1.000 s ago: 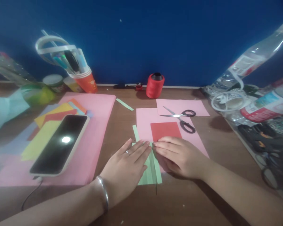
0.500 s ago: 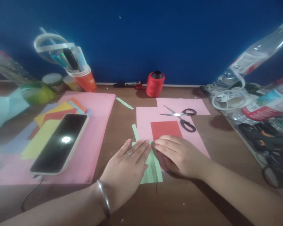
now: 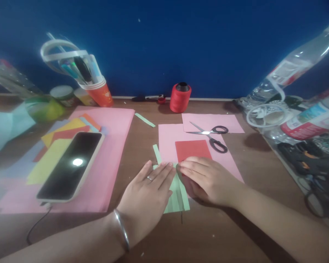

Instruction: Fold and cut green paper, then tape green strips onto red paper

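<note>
A light green sheet of paper (image 3: 176,202) with lengthwise creases lies on the table under my hands. My left hand (image 3: 150,190), with a ring and a silver bangle, rests flat on its left part, fingers stretched out. My right hand (image 3: 208,179) is closed, fingers together and curved, with the fingertips at the sheet's upper right edge; its thumb is hidden. Just beyond my right hand is a red paper square (image 3: 193,149), partly covered by it, on a pink sheet (image 3: 167,137). Scissors (image 3: 207,133) with black handles lie partly spread across the pink papers.
Left, a phone (image 3: 71,168) with a cable lies on coloured papers and a pink stack (image 3: 115,153). Behind stand a cup of pens (image 3: 98,93) and a red thread spool (image 3: 180,98). Green strips (image 3: 144,119) lie mid-table. Plastic bottles (image 3: 312,120) and dark tools crowd the right.
Both hands hold almost the same place on the green paper. The whole view has shifted very slightly; nothing is visibly taken up or let go.
</note>
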Demonstrator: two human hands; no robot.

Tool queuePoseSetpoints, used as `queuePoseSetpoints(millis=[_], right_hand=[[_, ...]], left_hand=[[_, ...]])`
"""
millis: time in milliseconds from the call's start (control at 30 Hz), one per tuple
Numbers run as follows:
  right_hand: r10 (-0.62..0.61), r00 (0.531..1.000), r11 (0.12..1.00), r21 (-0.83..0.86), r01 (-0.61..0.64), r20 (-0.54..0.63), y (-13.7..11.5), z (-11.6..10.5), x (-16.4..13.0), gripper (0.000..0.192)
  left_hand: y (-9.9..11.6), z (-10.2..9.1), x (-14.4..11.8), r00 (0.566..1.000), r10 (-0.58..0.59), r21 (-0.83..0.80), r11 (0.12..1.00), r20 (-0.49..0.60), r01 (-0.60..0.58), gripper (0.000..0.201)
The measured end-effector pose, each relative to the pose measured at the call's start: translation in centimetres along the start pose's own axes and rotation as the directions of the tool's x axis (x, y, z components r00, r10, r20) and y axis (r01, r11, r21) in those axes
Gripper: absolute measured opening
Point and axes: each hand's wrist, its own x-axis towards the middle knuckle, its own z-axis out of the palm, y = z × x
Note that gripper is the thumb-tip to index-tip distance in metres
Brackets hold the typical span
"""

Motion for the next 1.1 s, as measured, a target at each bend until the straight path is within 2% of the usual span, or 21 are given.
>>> queuePoseSetpoints(millis=[567,733,867,1100], right_hand=[[0.010,1.000,1.000,0.012,-0.010,-0.013,0.0,0.2,0.0,0.035],[0.007,0.999,0.999,0.047,-0.005,-0.043,0.0,-0.3,0.0,0.033],[0.007,1.000,0.998,0.061,-0.007,-0.012,-0.1,-0.7,0.2,0.033],[0.022,1.000,0.998,0.058,-0.023,0.014,-0.2,-0.7,0.4,0.030]], left_hand=[[0.0,-0.1,0.1,1.000,-0.009,-0.020,1.000,-0.024,0.008,0.040],[-1.0,-0.1,0.3,0.998,0.060,-0.081,0.995,-0.004,-0.060,0.039],[-1.6,0.0,0.6,0.993,0.119,-0.090,0.989,0.000,-0.119,0.039],[-1.3,0.1,0.3,0.996,0.092,-0.056,0.994,0.015,-0.091,0.041]])
